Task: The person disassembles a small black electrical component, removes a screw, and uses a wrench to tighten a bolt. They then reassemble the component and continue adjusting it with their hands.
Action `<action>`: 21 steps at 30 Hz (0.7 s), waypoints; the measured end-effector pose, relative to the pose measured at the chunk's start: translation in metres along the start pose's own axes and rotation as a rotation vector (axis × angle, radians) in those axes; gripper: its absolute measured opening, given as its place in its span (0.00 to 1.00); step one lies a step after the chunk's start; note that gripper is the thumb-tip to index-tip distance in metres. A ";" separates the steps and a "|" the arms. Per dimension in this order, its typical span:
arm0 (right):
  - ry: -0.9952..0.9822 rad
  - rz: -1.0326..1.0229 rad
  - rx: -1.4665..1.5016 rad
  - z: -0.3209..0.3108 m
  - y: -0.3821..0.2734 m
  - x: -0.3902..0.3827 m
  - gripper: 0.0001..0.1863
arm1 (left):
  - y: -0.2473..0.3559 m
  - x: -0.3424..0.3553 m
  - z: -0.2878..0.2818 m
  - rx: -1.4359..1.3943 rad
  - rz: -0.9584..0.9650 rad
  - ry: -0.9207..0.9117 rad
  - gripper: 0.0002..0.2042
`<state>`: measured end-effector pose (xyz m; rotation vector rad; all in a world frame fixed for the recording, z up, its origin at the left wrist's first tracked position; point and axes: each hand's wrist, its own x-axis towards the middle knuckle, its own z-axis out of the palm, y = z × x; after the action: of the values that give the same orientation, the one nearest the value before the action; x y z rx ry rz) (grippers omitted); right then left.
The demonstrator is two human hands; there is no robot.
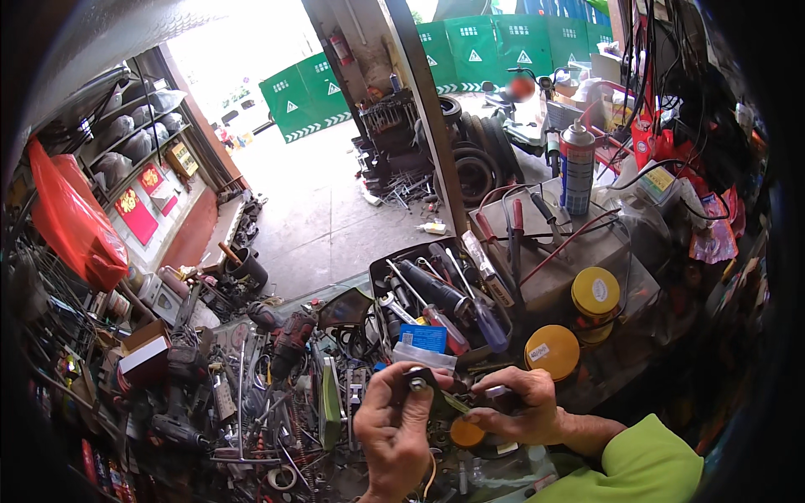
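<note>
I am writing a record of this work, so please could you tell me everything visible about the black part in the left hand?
The black part is small and looks flat, perhaps metal or hard plastic. Near its upper left end sits a shiny, round metal piece, like a nut or bolt head. It is held up at the lower middle of the picture, slanting down rightward, in the left hand's grip. The right hand is close; whether it touches is unclear.

Left hand point(392, 429) pinching, right hand point(530, 411) curled
</note>
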<state>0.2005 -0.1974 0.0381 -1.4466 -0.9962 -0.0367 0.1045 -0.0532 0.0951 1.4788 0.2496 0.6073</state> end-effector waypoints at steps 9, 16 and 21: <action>-0.078 0.129 0.085 0.004 -0.001 -0.001 0.14 | -0.007 0.012 -0.011 -0.413 -0.118 0.039 0.08; -0.113 0.239 0.189 -0.002 -0.009 -0.003 0.14 | -0.011 0.017 -0.009 -0.377 -0.095 -0.044 0.10; -0.141 0.275 0.172 -0.004 -0.008 -0.002 0.14 | -0.015 0.015 0.003 -0.154 -0.078 -0.033 0.17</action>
<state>0.1971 -0.2031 0.0438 -1.4293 -0.8827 0.3480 0.1217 -0.0478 0.0843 1.3241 0.2283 0.5270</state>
